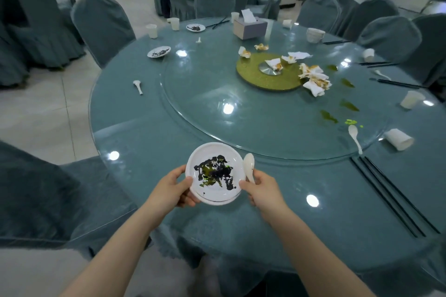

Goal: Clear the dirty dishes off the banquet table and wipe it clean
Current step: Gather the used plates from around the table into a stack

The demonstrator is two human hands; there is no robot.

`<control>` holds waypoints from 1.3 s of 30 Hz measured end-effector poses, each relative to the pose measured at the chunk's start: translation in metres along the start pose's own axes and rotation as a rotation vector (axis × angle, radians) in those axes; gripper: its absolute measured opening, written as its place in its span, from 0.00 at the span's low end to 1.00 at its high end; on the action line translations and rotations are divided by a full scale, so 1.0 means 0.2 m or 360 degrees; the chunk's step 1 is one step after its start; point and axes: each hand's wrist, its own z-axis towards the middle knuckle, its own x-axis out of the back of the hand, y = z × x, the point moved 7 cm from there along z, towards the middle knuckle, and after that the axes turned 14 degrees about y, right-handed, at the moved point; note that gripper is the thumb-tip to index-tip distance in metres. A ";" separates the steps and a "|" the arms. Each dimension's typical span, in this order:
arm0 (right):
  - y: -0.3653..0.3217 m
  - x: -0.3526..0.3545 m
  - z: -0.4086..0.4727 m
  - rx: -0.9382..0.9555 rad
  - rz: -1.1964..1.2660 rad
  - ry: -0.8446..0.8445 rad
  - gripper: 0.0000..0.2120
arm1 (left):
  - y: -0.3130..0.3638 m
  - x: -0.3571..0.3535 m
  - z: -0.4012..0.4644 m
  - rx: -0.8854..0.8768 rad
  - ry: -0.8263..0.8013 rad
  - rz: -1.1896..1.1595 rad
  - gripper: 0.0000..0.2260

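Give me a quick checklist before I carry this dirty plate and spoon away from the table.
1. Left hand grips the rim of the stained plate: ok.
2. Right hand holds the white spoon and steadies the plate's other edge: ok.
3. Plate level enough to keep the dark sauce in: ok, slight tilt only.
4. Whether the plate is lifted clear of the glass table top: cannot tell.
5. Other dishes gathered: not ok; two small sauce plates, paper cups and loose spoons remain.
6. Table ready for wiping: not ok; crumpled napkins and green spills are there.
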 end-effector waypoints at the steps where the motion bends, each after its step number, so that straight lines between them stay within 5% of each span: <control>1: -0.02 -0.02 -0.01 0.0020 -0.0017 -0.0025 0.11 | -0.02 0.03 -0.01 0.0033 0.0014 -0.0001 0.14; 9: -0.29 -0.58 -0.20 0.0234 -0.0171 -0.0434 0.15 | -0.05 0.61 -0.18 0.0001 0.0438 -0.0121 0.15; 16: -0.51 -1.34 -0.56 0.0417 -0.0319 -0.0757 0.01 | -0.18 1.45 -0.39 -0.0068 0.0942 -0.0178 0.15; 23: -0.67 -2.13 -1.12 0.0533 -0.0317 -0.1088 0.07 | -0.39 2.33 -0.70 -0.0014 0.1324 -0.0254 0.15; 39: -0.84 -3.20 -1.69 0.0456 -0.0295 -0.1248 0.07 | -0.62 3.58 -0.97 -0.0063 0.1632 -0.0489 0.14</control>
